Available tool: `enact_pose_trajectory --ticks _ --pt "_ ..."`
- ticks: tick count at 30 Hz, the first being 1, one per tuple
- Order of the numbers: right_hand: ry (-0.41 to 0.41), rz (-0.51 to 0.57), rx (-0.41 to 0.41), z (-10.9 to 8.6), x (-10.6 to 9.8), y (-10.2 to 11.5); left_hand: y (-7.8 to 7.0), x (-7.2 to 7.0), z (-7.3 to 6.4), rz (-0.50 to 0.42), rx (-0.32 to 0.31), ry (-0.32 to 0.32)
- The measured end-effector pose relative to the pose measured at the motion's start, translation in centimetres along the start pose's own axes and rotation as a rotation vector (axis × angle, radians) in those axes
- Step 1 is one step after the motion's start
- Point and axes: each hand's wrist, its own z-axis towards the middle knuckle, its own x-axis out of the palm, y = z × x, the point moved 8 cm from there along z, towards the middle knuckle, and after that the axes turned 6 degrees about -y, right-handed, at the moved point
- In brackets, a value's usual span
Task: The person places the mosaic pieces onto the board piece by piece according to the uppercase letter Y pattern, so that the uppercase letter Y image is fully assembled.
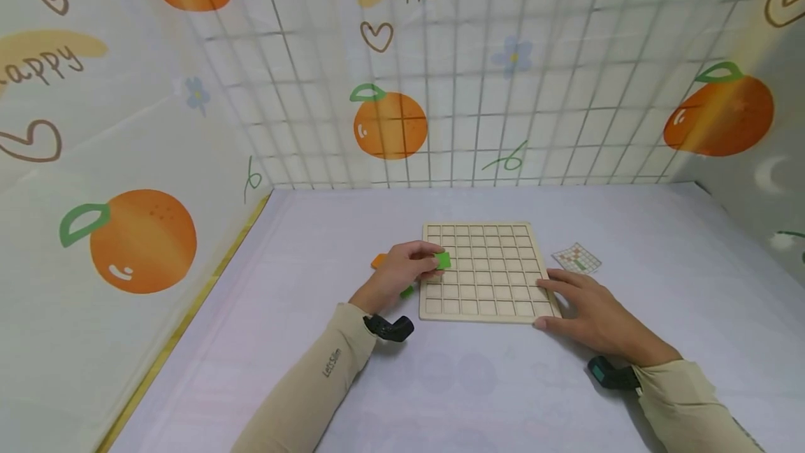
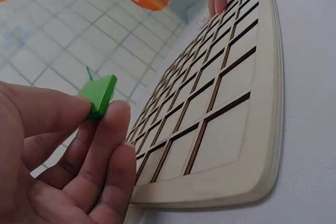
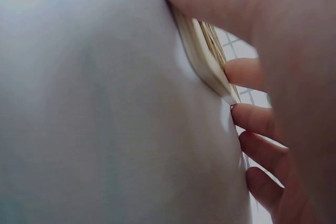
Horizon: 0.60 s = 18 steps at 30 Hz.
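Observation:
Between thumb and fingertips my left hand (image 1: pixel 405 265) pinches a small green square tile (image 1: pixel 443 261) above the left part of a wooden grid board (image 1: pixel 484 321). In the left wrist view the green tile (image 2: pixel 100 97) is tilted, and the board's grooved squares (image 2: pixel 226 135) lie beyond it. My right hand (image 1: pixel 591 313) rests at the board's right front corner, thumb by the front edge and index fingertip on the right rim. Its fingers (image 3: pixel 247 74) are spread and fairly straight in the right wrist view. The board's squares show bare wood.
Partly hidden by the left hand, an orange piece (image 1: pixel 379 261) and another green piece (image 1: pixel 407 292) lie left of the board. A small printed pattern card (image 1: pixel 577 258) lies to its right. Printed cloth walls (image 1: pixel 390 124) stand behind the white tabletop (image 1: pixel 478 397).

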Motion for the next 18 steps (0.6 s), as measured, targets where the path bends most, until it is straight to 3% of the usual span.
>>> enact_pose_trajectory --ticks 8,18 --pt "0.006 0.000 -0.013 -0.1 0.1 0.1 -0.3 0.6 0.1 0.027 -0.003 0.028" --pt "0.011 0.003 0.000 0.1 0.2 -0.2 -1.1 1.5 1.0 -0.029 -0.013 0.059"
